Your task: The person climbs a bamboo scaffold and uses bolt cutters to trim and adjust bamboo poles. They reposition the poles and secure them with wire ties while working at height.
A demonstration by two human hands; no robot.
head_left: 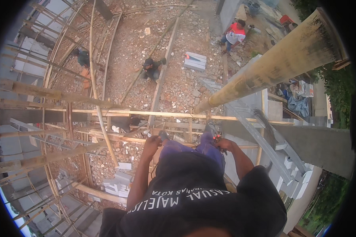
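Note:
My left hand [152, 144] hangs beside my left leg with its fingers curled in. Whatever those fingers may hold is too small to make out. At my right thigh, my right hand [225, 145] is closed around a small dark tool with orange-red ends [217, 137]; its exact kind is unclear. Below both hands, my feet are on narrow timber framing high over the ground. A long pale timber strip [166, 113] crosses just in front of my feet.
A thick bamboo pole [273, 65] slants up at the right, near a metal ladder [257, 132]. Bamboo scaffolding [47, 94] fills the left. On the rubble below, a person crouches by a long beam [166, 63], others are farther off, and pale blocks [195, 61] lie stacked.

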